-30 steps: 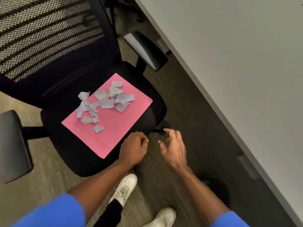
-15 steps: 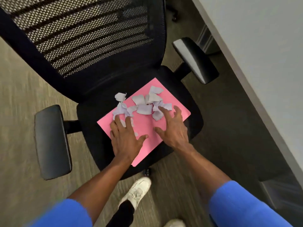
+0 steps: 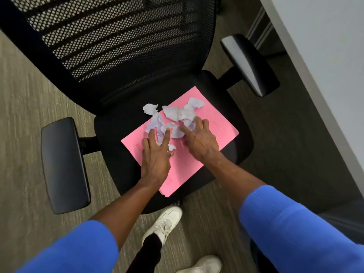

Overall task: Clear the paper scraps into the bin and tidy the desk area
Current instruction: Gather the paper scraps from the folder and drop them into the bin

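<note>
Grey-brown carpet (image 3: 29, 134) runs under a black mesh chair (image 3: 110, 42), and a pale desk (image 3: 325, 46) edge cuts across the far right. On the chair seat (image 3: 232, 107) lies a pink folder (image 3: 218, 125), set at a slant, its near corner close to the seat's front edge. A heap of torn white scraps (image 3: 177, 115) sits on the far part of the folder, with one scrap (image 3: 150, 108) lying just off its far left edge on the black seat.

The left hand (image 3: 155, 158) rests palm down on the folder, fingers spread, their tips touching the near left side of the heap; a small scrap (image 3: 171, 147) shows by its thumb. It is not closed around anything. The right hand (image 3: 201, 139) presses on the near right side of the heap, fingers curled over a scrap, though whether they actually grasp it cannot be told. The heap lies between and just beyond both sets of fingertips. Blue sleeves (image 3: 295, 229) fill the near corners, and white shoes (image 3: 167, 223) stand on the carpet below the seat.
</note>
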Demonstrator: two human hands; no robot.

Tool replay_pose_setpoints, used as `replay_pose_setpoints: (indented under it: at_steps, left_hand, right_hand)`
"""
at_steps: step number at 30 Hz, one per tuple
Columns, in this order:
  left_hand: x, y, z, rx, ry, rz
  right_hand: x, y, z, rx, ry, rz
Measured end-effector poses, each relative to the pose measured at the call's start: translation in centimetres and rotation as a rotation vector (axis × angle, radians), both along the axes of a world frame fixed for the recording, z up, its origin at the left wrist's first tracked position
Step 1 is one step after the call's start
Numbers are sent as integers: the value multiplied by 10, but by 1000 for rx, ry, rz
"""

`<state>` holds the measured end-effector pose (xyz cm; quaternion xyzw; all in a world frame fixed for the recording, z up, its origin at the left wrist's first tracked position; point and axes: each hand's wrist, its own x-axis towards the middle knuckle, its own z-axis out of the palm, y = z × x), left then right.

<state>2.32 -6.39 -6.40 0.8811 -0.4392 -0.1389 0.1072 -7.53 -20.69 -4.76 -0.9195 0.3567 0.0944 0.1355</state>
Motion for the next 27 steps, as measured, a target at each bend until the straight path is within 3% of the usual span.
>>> replay_pose_setpoints:
  at_steps: [12,27]
  left_hand:
    - [4,-6,-5,-29,36,-79]
    - [-43,41,6,-261,120,-135]
  right_hand:
    - [-17,27,-2,-16,-59,-36]
    - [-86,61,0,219,-445,-674]
